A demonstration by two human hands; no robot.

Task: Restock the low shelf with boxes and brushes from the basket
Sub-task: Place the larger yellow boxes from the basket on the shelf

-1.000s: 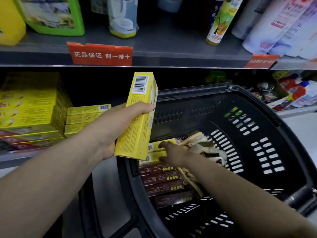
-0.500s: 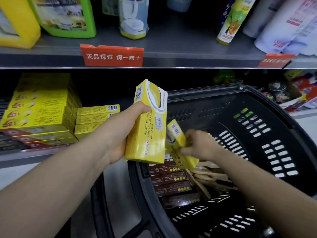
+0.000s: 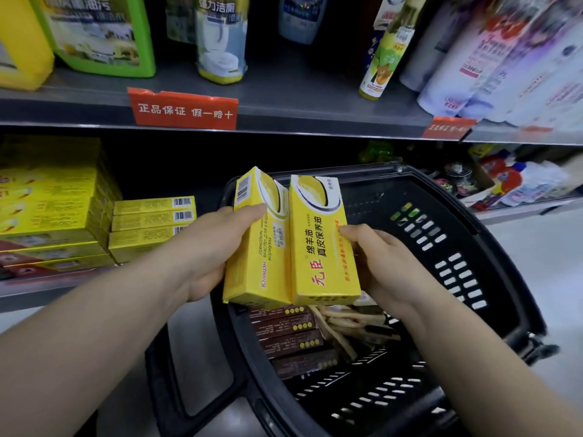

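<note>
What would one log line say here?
left hand holds yellow box | right hand holds second box | both above basket

Above the black slotted plastic basket [image 3: 501, 272], the right yellow cardboard box [image 3: 321, 247] is lettered in red and black, the left yellow cardboard box [image 3: 255, 263] in red. Inside the basket, dark brown boxes [image 3: 290, 340] are marked with yellow dots beside pale wooden brushes [image 3: 344, 320]. Left of the basket, stacked yellow boxes [image 3: 148, 223] are marked with black-and-white barcodes.
</note>
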